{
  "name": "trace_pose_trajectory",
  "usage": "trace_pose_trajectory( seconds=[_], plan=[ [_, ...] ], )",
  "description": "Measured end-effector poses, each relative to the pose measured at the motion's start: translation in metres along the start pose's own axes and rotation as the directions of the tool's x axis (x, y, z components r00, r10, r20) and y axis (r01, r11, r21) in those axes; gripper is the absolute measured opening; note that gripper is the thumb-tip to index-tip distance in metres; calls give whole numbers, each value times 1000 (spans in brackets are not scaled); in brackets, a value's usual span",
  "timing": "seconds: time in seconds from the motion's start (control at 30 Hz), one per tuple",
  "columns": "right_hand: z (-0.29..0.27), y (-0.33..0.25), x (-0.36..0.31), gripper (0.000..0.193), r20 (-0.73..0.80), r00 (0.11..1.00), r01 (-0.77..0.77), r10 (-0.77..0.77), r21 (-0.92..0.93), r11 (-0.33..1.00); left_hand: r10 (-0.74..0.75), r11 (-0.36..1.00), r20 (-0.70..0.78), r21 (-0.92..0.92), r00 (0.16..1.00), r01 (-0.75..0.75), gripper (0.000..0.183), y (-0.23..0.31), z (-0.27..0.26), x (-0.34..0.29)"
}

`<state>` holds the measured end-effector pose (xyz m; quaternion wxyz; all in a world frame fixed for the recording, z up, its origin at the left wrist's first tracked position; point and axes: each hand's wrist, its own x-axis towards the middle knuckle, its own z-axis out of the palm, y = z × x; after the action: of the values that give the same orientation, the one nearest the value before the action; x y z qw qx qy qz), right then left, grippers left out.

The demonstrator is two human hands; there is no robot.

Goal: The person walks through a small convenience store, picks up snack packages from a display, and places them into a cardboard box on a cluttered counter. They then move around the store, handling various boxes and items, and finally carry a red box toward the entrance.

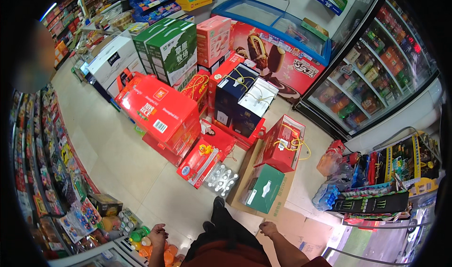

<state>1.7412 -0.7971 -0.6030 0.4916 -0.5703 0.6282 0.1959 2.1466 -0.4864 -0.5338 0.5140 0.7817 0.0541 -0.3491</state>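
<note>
My left hand point(158, 234) hangs beside my left leg, its fingers loosely apart with nothing between them. Orange-filled bottles point(170, 255) stand on the floor near it. On my other side, my right hand point(269, 228) hangs with its fingers curled in and holds nothing that I can see. Closest to it is a dark green box point(265, 188) lying on a flat brown carton point(281, 210). A red gift box with yellow cord point(282, 147) sits just beyond. In front of my feet rests a clear-wrapped pack of bottles point(221, 179).
Stacked red cartons point(160, 109), green cartons point(172, 48) and dark blue gift boxes point(235, 95) fill the middle of the floor. Behind them is a chest freezer point(278, 62). A glass-door drinks fridge point(372, 64) stands at right, snack shelves point(44, 158) at left.
</note>
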Motion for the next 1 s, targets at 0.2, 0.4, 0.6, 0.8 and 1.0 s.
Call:
trace_pose_trajectory(
  seconds=[0.2,0.4,0.6,0.8,1.0],
  plan=[
    [3,-67,57,26,-20,987,162,-162,22,987,534,813,6,272,846,-515,16,149,49,43],
    [37,-182,103,28,46,966,230,-253,283,931,792,427,202,491,576,-760,32,333,103,104],
    [126,-239,191,22,-71,931,352,-357,428,832,661,65,569,606,489,-792,54,420,183,191],
    [176,-315,239,28,-23,973,199,-228,578,792,522,-182,722,614,453,-768,66,413,200,264],
    [213,-365,287,24,-99,987,-12,124,734,679,453,-173,747,608,486,-774,70,412,207,275]
  ],
)
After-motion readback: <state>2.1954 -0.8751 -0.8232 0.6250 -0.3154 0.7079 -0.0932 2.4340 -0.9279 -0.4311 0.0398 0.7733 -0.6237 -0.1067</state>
